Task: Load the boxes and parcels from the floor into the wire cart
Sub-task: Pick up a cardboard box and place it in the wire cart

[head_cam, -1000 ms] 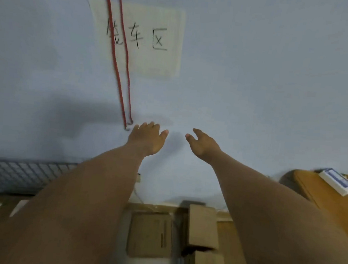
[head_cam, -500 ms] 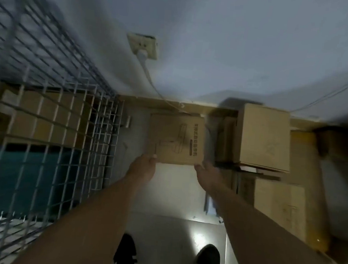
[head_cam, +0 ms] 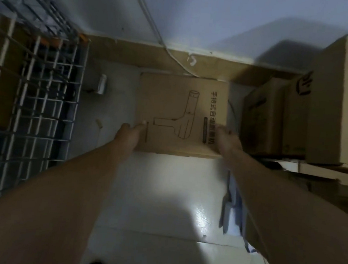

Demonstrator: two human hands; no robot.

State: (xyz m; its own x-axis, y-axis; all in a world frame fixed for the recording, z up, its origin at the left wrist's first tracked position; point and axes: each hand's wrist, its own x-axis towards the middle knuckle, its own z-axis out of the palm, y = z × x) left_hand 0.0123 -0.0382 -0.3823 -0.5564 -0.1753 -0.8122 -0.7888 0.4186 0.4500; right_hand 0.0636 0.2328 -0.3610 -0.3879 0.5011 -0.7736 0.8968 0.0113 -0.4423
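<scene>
Left hand [head_cam: 129, 131], right hand [head_cam: 229, 139] moved further onto box [head_cam: 171, 102], gripping sides; brown cardboard, tool drawing.

Box [head_cam: 182, 115] btwn cart [head_cam: 45, 99] & stack [head_cam: 292, 121]

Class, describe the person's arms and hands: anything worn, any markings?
Both forearms are bare, no sleeves in view. The left hand and right hand show no gloves; no watch, ring or marking is visible, though the picture is blurred.
</scene>
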